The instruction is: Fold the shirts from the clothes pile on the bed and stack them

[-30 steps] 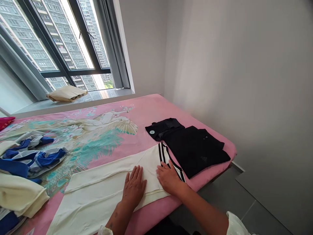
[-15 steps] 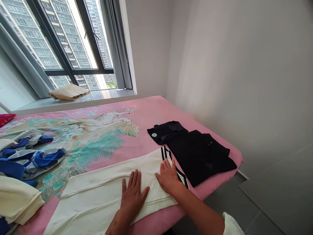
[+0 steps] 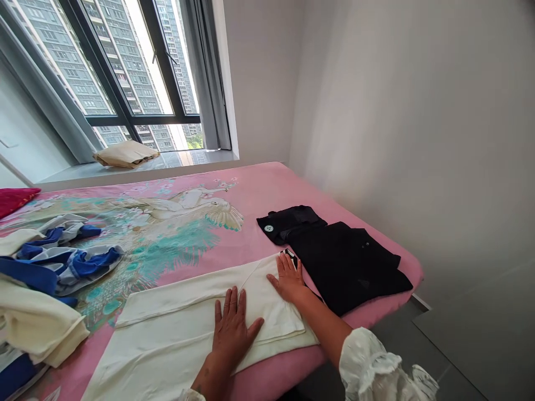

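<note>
A cream garment (image 3: 179,323) with a black-striped band lies flat on the pink bed near its front edge. My left hand (image 3: 233,326) rests palm down on the cloth, fingers spread. My right hand (image 3: 288,277) lies flat on the garment's right end, over the striped band, fingers stretched out. Just right of that hand sit folded black clothes (image 3: 343,259). Neither hand holds anything.
A pink bedsheet (image 3: 254,192) with a crane print covers the bed. A heap of blue, grey and cream clothes (image 3: 45,278) lies at the left. A tan cushion (image 3: 125,153) sits on the window sill. A white wall runs along the right, grey floor below it.
My right hand has slid forward along the garment's right end and now covers most of the striped band. My left hand stays flat on the cloth. The view shifted slightly.
</note>
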The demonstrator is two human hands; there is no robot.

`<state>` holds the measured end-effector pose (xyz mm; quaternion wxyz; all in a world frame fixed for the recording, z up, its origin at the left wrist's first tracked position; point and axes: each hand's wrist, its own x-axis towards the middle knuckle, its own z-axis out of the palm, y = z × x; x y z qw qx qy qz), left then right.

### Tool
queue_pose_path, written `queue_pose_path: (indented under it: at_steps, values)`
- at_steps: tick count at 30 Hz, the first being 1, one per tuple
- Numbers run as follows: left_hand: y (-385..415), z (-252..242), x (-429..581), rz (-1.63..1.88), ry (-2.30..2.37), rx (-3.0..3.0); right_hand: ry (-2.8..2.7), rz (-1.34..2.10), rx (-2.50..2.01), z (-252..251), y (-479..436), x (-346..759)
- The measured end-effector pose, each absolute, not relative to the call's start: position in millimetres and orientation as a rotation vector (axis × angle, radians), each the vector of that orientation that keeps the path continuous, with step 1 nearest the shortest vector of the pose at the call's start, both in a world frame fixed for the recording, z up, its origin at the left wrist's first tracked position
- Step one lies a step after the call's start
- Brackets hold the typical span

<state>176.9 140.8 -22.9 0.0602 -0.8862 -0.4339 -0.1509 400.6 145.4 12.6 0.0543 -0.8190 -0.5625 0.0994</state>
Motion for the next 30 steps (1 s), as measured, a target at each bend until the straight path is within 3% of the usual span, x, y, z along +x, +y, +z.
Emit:
queue_pose_path:
  at_steps: [6, 17, 22, 30]
  values:
    - [141.3, -19.3, 177.7, -0.384, -1.381, -2.751, -1.735, 0.238, -2.452, 10.6, 135.5, 379.8]
    - [137.0, -4.9, 181.5, -0.253, -1.573, -2.74, -1.697, 0.452, -2.497, 26.3, 153.2, 394.7]
    - [138.4, -8.3, 181.0, -0.254, -1.568, -2.741, -1.612, 0.265, -2.547, 19.3, 153.0, 394.3]
    - [137.1, -6.8, 181.2, -0.248, -1.561, -2.725, -1.582, 0.329, -2.583, 21.1, 157.9, 400.5]
